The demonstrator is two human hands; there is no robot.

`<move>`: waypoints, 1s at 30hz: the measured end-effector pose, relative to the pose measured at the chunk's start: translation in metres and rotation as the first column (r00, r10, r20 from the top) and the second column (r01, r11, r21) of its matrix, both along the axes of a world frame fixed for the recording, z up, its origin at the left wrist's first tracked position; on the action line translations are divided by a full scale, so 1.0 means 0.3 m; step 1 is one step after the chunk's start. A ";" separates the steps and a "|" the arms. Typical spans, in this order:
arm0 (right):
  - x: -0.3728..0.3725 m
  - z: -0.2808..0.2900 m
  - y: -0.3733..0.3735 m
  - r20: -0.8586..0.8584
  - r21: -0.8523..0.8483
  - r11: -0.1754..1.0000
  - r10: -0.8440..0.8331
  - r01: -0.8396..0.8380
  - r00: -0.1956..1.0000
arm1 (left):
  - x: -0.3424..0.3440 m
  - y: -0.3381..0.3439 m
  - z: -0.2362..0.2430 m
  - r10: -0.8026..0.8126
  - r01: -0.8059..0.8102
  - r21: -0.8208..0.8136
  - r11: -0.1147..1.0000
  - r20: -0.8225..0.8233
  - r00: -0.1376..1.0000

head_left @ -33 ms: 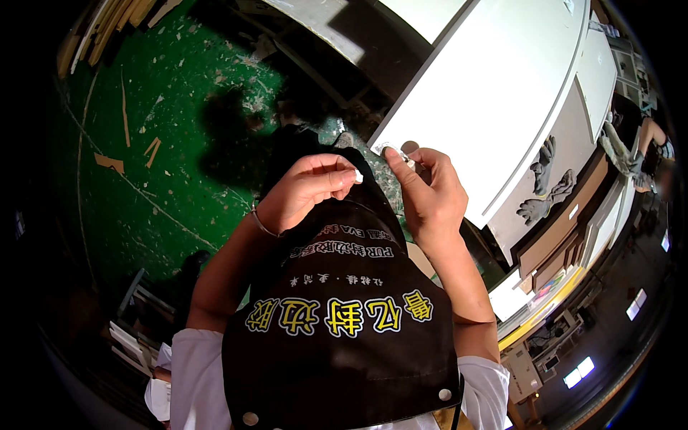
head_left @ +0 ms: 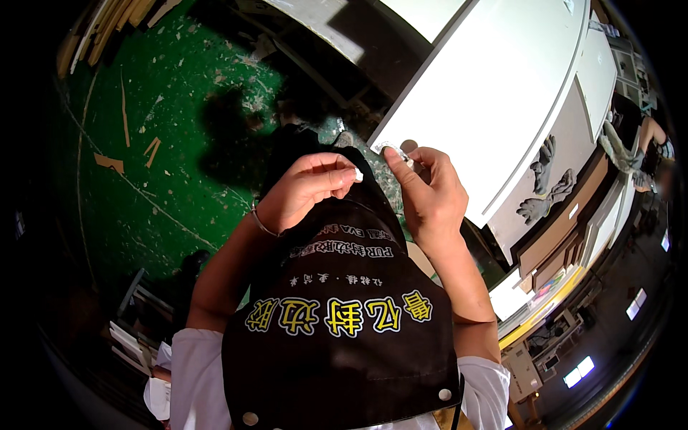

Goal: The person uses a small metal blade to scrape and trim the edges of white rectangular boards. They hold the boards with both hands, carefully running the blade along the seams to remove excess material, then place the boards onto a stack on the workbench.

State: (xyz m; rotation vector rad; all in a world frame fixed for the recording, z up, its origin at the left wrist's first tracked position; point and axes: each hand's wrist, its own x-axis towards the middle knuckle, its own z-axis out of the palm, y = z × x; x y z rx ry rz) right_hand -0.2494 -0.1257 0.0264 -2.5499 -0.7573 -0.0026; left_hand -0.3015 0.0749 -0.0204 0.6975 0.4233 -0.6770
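Observation:
My left hand (head_left: 312, 183) is closed in a pinch above my lap. A small white piece (head_left: 358, 175) sticks out between its thumb and fingertips; what kind of piece it is does not show. To the right, my right hand (head_left: 433, 193) is also pinched, with a small pale, partly shiny object (head_left: 409, 163) between thumb and fingers, mostly hidden by them. The right thumb tip lies by the near corner of a large white board (head_left: 494, 93); I cannot tell whether it touches it. A dark apron (head_left: 337, 387) with yellow and white lettering covers my front.
Grey work gloves (head_left: 543, 193) lie on a panel right of the white board. Stacked panels (head_left: 566, 247) stand beyond. Brown offcuts (head_left: 109, 163) are scattered on the paint-spotted green floor (head_left: 172, 107). Wooden strips (head_left: 107, 32) lie far left. Another person's arm (head_left: 651, 134) shows far right.

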 end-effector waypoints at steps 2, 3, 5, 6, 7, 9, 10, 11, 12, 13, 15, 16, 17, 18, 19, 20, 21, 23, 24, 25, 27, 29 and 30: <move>0.014 0.023 0.003 0.035 -0.067 0.997 0.051 -0.049 0.998 | 0.000 -0.004 -0.002 0.013 -0.013 -0.005 1.000 0.009 1.000; 0.020 0.028 0.003 0.037 -0.070 0.996 0.061 -0.059 0.997 | 0.002 -0.007 -0.003 0.033 -0.033 0.001 0.999 0.010 0.999; 0.031 0.035 0.002 0.040 -0.075 0.994 0.082 -0.079 0.996 | 0.006 -0.015 -0.007 0.073 -0.073 0.014 0.997 0.011 0.997; 0.033 0.039 0.001 0.032 -0.085 0.993 0.084 -0.081 0.996 | 0.006 -0.016 -0.010 0.087 -0.087 0.015 0.996 0.014 0.996; 0.035 0.043 0.001 0.023 -0.096 0.992 0.086 -0.083 0.996 | 0.008 -0.017 -0.012 0.101 -0.102 0.016 0.995 0.018 0.995; 0.031 0.049 0.000 -0.017 -0.098 0.993 0.060 -0.061 0.998 | 0.010 -0.017 -0.013 0.117 -0.117 0.021 0.993 0.021 0.993; 0.027 0.052 0.000 -0.049 -0.091 0.995 0.033 -0.037 0.998 | 0.010 -0.015 -0.011 0.118 -0.118 0.023 0.993 0.020 0.993; 0.025 0.053 0.000 -0.081 -0.085 0.996 0.005 -0.012 0.997 | 0.011 -0.013 -0.011 0.119 -0.120 0.026 0.992 0.019 0.993; 0.028 0.042 -0.008 -0.127 -0.009 1.000 0.008 -0.009 0.992 | 0.010 -0.012 -0.013 0.123 -0.123 0.027 0.992 0.013 0.992; 0.031 0.022 -0.023 -0.172 0.066 0.998 0.013 -0.002 0.985 | 0.008 -0.012 -0.017 0.127 -0.127 0.027 0.991 0.006 0.992; 0.030 0.018 -0.033 -0.229 0.128 0.991 0.004 0.026 0.973 | 0.007 -0.013 -0.021 0.137 -0.137 0.026 0.990 0.000 0.991; 0.028 0.018 -0.025 -0.224 0.138 0.990 -0.002 0.034 0.975 | 0.009 -0.015 -0.023 0.142 -0.142 0.026 0.990 0.000 0.990; 0.024 0.017 -0.011 -0.218 0.148 0.988 -0.009 0.043 0.976 | 0.009 -0.017 -0.025 0.147 -0.147 0.025 0.989 0.000 0.989; 0.023 0.018 -0.001 -0.212 0.158 0.986 -0.016 0.050 0.977 | 0.009 -0.018 -0.026 0.153 -0.153 0.014 0.988 -0.004 0.988; 0.024 0.024 0.002 -0.164 0.097 0.995 -0.006 0.022 0.986 | 0.009 -0.020 -0.028 0.158 -0.158 0.004 0.987 -0.007 0.987; 0.026 0.032 0.005 -0.116 0.033 0.999 0.007 -0.003 0.993 | 0.009 -0.022 -0.030 0.163 -0.163 -0.007 0.987 -0.011 0.987; 0.026 0.038 0.007 -0.069 -0.031 0.999 0.022 -0.024 0.997 | 0.009 -0.024 -0.031 0.162 -0.163 -0.003 0.987 -0.007 0.987; 0.030 0.040 0.005 0.009 -0.074 0.995 0.067 -0.066 0.998 | 0.009 -0.029 -0.032 0.162 -0.162 0.003 0.987 0.001 0.987; 0.035 0.041 0.003 0.051 -0.096 0.992 0.089 -0.084 0.995 | 0.013 -0.027 -0.028 0.153 -0.153 0.016 0.988 0.014 0.988; 0.038 0.039 -0.001 0.033 -0.061 0.998 0.036 -0.034 0.999 | 0.015 -0.025 -0.019 0.144 -0.144 0.028 0.989 0.026 0.989; 0.039 0.025 -0.012 -0.010 0.010 0.998 -0.066 0.066 0.998 | 0.018 -0.023 -0.002 0.124 -0.127 0.070 0.989 0.040 0.991; 0.012 0.025 -0.026 -0.112 0.104 0.993 -0.037 0.049 0.993 | 0.018 -0.024 0.013 0.105 -0.109 0.129 0.986 0.042 0.994; -0.002 0.025 -0.033 -0.163 0.149 0.988 -0.023 0.048 0.986 | 0.016 -0.027 0.014 0.104 -0.109 0.122 0.987 0.044 0.994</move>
